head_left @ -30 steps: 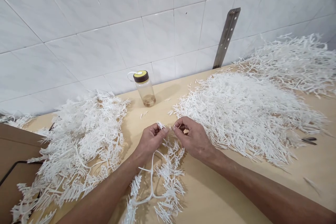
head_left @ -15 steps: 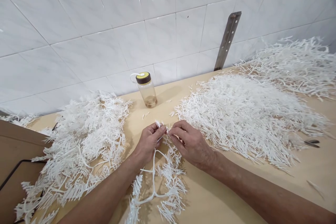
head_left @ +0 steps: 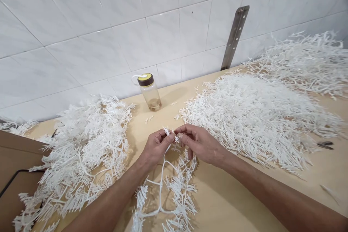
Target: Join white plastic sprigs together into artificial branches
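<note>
Near the middle of the table (head_left: 225, 195), your two hands come close together over a white branched spray (head_left: 161, 190), whose bare stems run up to your fingers while its tufted side twigs lie below, between your forearms. Your left hand (head_left: 155, 148) has its grip closed, thumb pressed against the bent fingers, with a white tuft (head_left: 166, 131) poking out above the thumb. Your right hand (head_left: 202, 144) meets it almost tip to tip, thumb and forefinger drawn nearly together at a small white sprig (head_left: 177, 139); you cannot tell from here how firmly that grip has it.

Left of your hands is a tangled heap of tufted sprays (head_left: 89, 145), next to a brown box (head_left: 19, 159). On your right spreads a broad pile of loose white sprigs (head_left: 261, 116), with a heap of bare-looking stems (head_left: 304, 63) behind it. Ahead stands a clear bottle (head_left: 151, 96) with a dark and yellow lid, and a perforated metal bracket (head_left: 235, 38) leans against the tiled wall (head_left: 165, 40).
</note>
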{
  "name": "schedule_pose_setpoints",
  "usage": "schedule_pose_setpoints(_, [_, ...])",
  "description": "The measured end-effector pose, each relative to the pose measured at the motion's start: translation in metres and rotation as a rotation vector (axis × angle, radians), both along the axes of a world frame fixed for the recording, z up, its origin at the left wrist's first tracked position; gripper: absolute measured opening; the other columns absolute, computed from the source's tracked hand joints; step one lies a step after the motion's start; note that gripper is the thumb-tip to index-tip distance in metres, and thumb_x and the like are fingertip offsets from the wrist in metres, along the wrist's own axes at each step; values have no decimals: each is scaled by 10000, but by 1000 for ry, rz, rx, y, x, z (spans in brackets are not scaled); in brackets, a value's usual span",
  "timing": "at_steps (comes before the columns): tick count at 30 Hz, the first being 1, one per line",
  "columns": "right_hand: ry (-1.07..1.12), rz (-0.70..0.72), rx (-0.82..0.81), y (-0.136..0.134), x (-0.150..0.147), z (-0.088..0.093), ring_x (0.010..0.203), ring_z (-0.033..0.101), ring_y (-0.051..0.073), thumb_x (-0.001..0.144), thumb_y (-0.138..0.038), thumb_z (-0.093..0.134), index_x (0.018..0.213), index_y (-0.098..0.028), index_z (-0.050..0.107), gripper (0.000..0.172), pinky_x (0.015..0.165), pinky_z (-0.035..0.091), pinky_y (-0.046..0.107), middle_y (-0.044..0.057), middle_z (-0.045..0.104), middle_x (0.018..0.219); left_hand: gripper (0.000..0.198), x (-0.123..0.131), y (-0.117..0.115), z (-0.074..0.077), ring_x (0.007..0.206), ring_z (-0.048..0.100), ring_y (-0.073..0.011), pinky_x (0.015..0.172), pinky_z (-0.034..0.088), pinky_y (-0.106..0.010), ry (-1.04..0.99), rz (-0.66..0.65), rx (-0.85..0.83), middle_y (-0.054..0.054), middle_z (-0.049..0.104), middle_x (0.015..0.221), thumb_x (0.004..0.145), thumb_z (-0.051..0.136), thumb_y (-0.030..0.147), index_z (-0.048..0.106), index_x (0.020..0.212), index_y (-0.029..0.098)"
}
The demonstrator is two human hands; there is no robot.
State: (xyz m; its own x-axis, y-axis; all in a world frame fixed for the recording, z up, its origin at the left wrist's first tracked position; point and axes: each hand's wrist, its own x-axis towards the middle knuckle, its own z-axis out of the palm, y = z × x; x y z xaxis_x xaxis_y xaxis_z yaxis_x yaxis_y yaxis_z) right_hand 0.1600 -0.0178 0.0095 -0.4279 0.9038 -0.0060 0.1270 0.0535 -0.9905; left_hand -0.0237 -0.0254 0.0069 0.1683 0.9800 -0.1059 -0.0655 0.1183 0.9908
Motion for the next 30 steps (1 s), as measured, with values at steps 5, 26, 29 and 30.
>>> schedule_pose_setpoints(5, [-11, 17, -23, 0, 0, 0, 402, 544, 74, 895, -373, 572, 935, -183, 622, 201, 382, 427, 200, -38, 588, 691, 330, 0, 1, -5, 730, 595, -165, 717, 480, -278, 51, 60, 63, -36, 654, 760, 731, 781, 460, 694, 824, 156])
schedule_pose_setpoints(26, [-94, -13, 23, -3, -2, 7, 429, 484, 92, 892, -274, 552, 859, -185, 593, 103, 456, 394, 234, -51, 544, 572, 381, -1, 1, -1, 567, 556, -124, 578, 439, -249, -78, 37, -155, -17, 605, 634, 683, 817, 465, 636, 722, 132])
schedule_pose_setpoints(29, [-99, -1, 13, -3, -4, 5, 432, 477, 94, 898, -268, 546, 850, -186, 590, 105, 458, 388, 241, -46, 548, 586, 380, 0, 1, 0, 570, 548, -118, 581, 435, -245, -66, 58, -168, -13, 597, 638, 688, 814, 463, 622, 711, 136])
schedule_pose_setpoints(30, [-108, -8, 39, -3, -4, 4, 457, 490, 98, 899, -262, 545, 845, -186, 593, 104, 475, 394, 245, -38, 562, 610, 378, 1, 0, 0, 573, 542, -116, 582, 434, -244, -60, 67, -164, -10, 593, 639, 688, 813, 462, 623, 715, 136])
